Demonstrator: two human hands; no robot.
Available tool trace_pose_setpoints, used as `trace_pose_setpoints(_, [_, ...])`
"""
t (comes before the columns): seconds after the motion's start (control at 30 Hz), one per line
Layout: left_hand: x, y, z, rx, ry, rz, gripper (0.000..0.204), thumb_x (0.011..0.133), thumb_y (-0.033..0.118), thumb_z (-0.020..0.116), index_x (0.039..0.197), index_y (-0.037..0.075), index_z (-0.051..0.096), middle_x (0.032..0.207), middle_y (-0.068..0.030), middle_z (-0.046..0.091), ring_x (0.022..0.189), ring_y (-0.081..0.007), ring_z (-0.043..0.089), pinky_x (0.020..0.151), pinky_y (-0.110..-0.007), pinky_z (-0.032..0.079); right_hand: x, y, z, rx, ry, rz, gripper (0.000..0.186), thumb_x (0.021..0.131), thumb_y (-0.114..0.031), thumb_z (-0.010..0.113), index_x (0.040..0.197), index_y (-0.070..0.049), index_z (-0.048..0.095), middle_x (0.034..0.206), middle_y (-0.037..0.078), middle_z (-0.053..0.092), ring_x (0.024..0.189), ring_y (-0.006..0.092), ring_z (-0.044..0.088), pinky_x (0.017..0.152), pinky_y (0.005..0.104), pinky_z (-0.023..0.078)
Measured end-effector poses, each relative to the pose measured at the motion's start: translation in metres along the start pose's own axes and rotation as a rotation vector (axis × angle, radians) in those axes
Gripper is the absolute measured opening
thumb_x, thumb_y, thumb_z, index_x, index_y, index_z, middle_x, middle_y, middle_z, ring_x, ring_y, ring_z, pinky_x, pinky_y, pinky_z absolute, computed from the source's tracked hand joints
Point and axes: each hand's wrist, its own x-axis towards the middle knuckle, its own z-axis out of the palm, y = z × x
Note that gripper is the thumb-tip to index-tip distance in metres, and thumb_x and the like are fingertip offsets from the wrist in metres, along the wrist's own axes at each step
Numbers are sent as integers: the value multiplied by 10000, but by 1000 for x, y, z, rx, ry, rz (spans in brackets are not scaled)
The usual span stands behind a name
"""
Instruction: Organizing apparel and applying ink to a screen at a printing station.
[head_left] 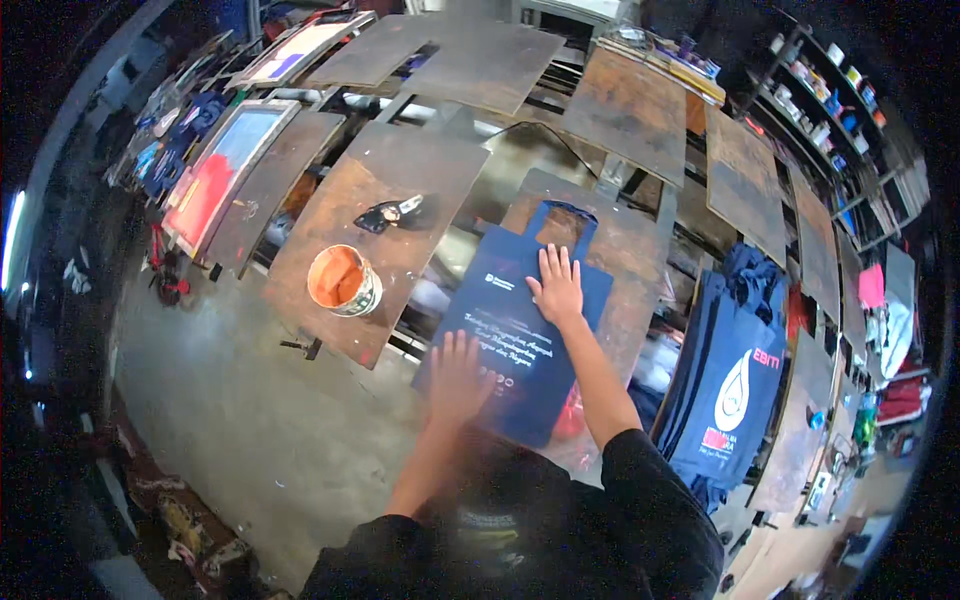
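A navy blue tote bag (470, 300) with white print lies flat on a brown board (640, 240), its loop handle pointing away from me. My right hand (559, 287) rests on the bag's upper right part, fingers stretched out below the handle. Over the lower left part is my left hand (462, 378), fingers spread and a little smeared by motion; whether it touches the cloth I cannot tell. Neither hand holds anything.
Left of the bag, another board (400, 170) carries a tub of orange ink (340, 280) and a dark tool with a light handle (390, 212). Printed navy bags (725, 390) are stacked at right. A framed screen (225, 170) leans far left; a bottle shelf (820, 100) stands back right.
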Motion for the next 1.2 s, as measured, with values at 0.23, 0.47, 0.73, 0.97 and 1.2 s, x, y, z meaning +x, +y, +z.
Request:
trace_pose_setpoints(0.23, [-1, 2, 3, 9, -57, -27, 797, 955, 503, 620, 1578, 45, 429, 1679, -205, 342, 1586, -390, 245, 1268, -603, 175, -92, -47, -25, 44, -237, -371, 767, 1032, -599, 476, 1657, -179, 328, 1751, 27, 241, 1620, 293, 173, 1287, 604, 128])
trace_pose_setpoints(0.47, [-7, -2, 11, -18, -8, 11, 802, 975, 500, 600, 1606, 49, 394, 1705, -196, 300, 1594, -399, 217, 1263, -606, 154, -44, 33, -22, 32, -118, -31, 743, 1040, -586, 469, 1649, -179, 343, 1746, 32, 261, 1627, 270, 163, 1300, 536, 151])
trace_pose_setpoints(0.73, [-7, -4, 16, -8, 7, 29, 823, 986, 544, 574, 1615, 51, 382, 1710, -195, 291, 1603, -386, 194, 1281, -586, 109, -65, 1, -14, 31, -89, 78, 848, 1033, -611, 469, 1644, -47, 305, 1734, 175, 237, 1619, 365, 152, 1295, 565, 136])
trace_pose_setpoints(0.97, [-10, -6, 21, -17, -7, 11, 809, 996, 526, 565, 1628, 65, 361, 1720, -181, 273, 1610, -377, 175, 1288, -576, 88, -121, -9, -22, 59, -58, -57, 821, 1040, -599, 468, 1633, -47, 335, 1731, 155, 257, 1618, 348, 168, 1292, 578, 132])
trace_pose_setpoints(1.2, [-10, -8, 21, 10, 0, 40, 802, 1011, 519, 548, 1637, 62, 341, 1721, -188, 262, 1612, -381, 161, 1288, -576, 98, -109, -15, -31, 167, 90, 263, 791, 1053, -537, 491, 1625, -12, 337, 1719, 178, 278, 1609, 379, 187, 1289, 573, 148])
